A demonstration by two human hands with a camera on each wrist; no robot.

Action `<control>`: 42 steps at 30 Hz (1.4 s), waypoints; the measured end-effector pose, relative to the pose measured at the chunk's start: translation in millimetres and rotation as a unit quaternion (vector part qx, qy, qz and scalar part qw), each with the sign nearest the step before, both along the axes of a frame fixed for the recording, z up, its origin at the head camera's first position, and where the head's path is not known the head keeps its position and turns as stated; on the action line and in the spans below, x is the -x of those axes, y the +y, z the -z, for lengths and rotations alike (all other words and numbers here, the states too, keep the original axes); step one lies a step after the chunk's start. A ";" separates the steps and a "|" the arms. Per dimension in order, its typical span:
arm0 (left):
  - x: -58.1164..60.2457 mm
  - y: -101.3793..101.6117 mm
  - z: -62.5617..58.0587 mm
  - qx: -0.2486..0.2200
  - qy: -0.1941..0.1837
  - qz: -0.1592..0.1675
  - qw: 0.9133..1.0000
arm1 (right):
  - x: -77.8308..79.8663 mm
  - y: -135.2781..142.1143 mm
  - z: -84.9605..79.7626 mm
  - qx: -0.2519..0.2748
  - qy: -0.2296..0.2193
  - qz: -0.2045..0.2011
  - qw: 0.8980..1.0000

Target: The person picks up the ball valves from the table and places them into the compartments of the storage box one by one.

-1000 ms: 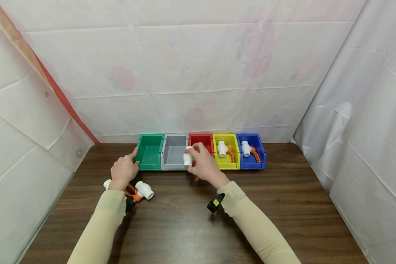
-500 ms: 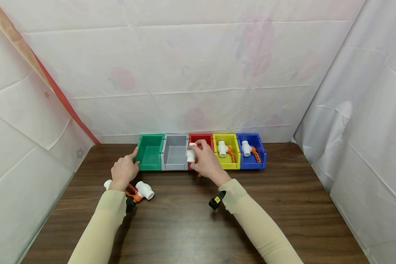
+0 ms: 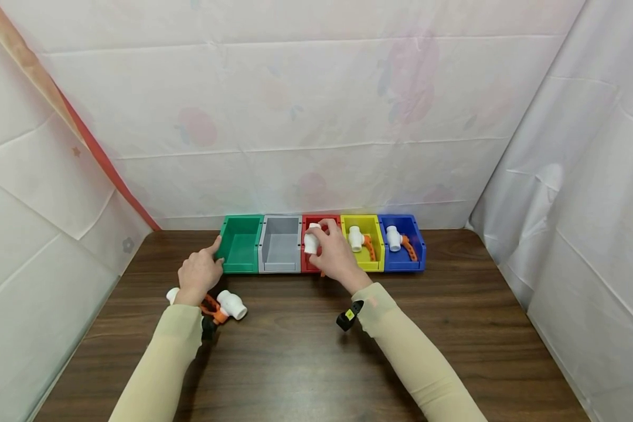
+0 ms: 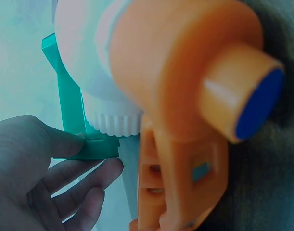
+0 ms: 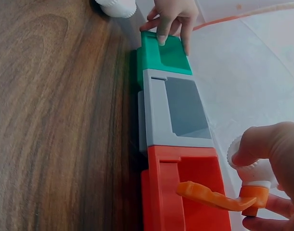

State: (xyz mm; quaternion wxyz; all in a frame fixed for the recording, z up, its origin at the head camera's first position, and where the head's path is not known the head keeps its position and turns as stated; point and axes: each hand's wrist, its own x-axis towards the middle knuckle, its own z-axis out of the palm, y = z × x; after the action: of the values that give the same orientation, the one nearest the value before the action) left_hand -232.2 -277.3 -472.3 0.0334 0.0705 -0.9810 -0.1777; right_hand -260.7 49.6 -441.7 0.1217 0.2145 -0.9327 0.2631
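My right hand (image 3: pixel 337 258) pinches a white plastic ball valve (image 3: pixel 310 241) with an orange lever handle (image 5: pixel 214 196), above the red bin (image 5: pixel 171 202). The valve is held clear of the bin floor, its handle pointing toward the bin's front in the right wrist view. My left hand (image 3: pixel 197 275) rests against the left side of the green bin (image 3: pixel 241 243), its extended index finger and thumb touching the wall. Beneath the left wrist lie white-and-orange valves (image 3: pixel 232 305), partly hidden by the arm; one looms close in the left wrist view (image 4: pixel 185 86).
A grey bin (image 3: pixel 281 243) stands between the green and red ones. Right of the red one, a yellow bin (image 3: pixel 371 265) and a blue bin (image 3: pixel 414 266) each hold one valve. The row stands at the back of the wooden table (image 3: pixel 306 363), before a white cloth.
My right hand has moved right and slightly back, carrying the ball valve from the front edge between the grey and red bins to over the red bin. The left hand stays put.
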 end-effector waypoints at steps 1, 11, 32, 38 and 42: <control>0.0 0.1 -0.1 -0.001 0.000 0.000 1.000 | 0.6 0.4 -0.4 0.002 0.004 0.002 1.000; -0.7 0.3 -2.0 -0.005 0.002 0.001 1.000 | 5.3 1.4 -6.0 -0.002 0.003 0.017 1.000; 0.5 1.2 -2.2 -0.002 -0.005 0.001 1.000 | 16.7 7.6 -1.1 -0.028 0.010 0.028 0.999; 1.7 1.2 -0.1 -0.002 -0.006 -0.003 1.000 | 22.1 6.3 1.0 -0.040 0.026 0.022 0.999; 2.2 -0.3 0.6 -0.003 -0.008 0.004 1.000 | 26.2 6.8 0.6 -0.043 0.046 0.020 0.998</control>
State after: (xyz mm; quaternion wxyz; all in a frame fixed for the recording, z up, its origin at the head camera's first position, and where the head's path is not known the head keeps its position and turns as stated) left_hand -234.4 -277.6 -472.9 0.0252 0.0683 -0.9810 -0.1800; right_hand -286.8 56.3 -442.3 0.1604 0.2128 -0.9408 0.2096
